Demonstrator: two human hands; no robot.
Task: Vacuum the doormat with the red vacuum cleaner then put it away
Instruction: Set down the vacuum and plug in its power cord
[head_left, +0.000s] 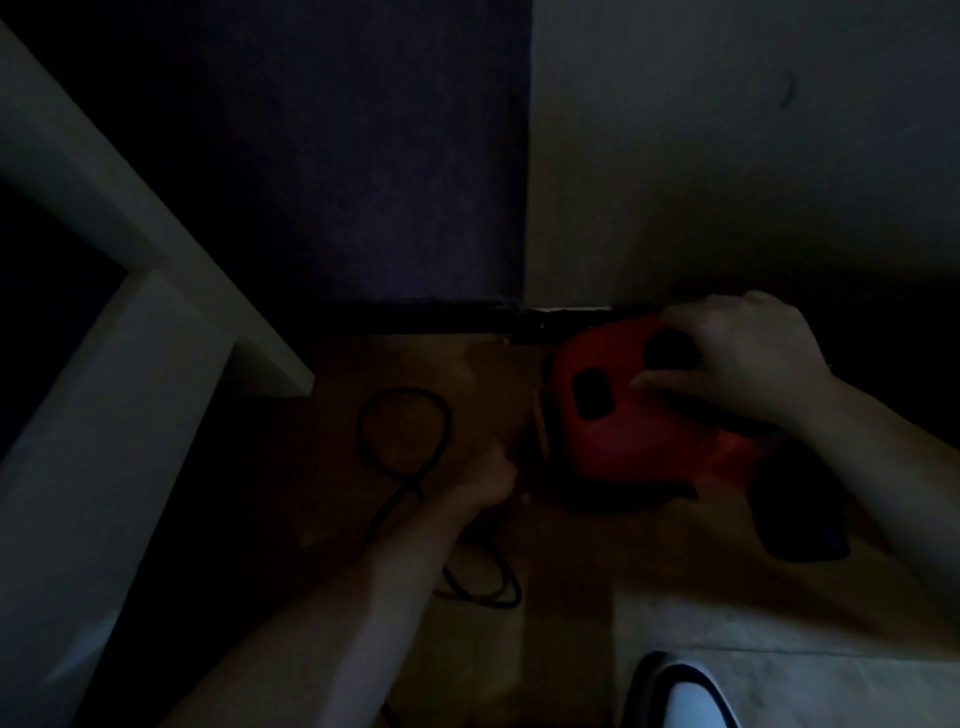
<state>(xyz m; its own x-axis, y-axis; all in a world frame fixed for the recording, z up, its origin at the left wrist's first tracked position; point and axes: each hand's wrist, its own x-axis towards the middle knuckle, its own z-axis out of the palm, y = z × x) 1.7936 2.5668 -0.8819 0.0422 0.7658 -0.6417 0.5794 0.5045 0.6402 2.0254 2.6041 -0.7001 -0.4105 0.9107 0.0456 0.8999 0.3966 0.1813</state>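
The scene is very dark. The red vacuum cleaner (639, 415) sits on the wooden floor by the wall's foot, with two black oval parts on its top. My right hand (737, 358) rests on its top right, thumb laid across the red shell and fingers curled over the far black part. My left hand (491, 475) is at the vacuum's left end, fingers curled, seemingly around the black power cord (402, 441), which loops on the floor to the left; the grip itself is hidden in shadow. No doormat is visible.
A white door frame or panel (119, 332) slants along the left. A dark blue-purple wall panel (363, 156) and a pale wall (727, 156) stand behind. A dark object (800, 509) lies right of the vacuum. A white shoe tip (685, 696) shows at the bottom.
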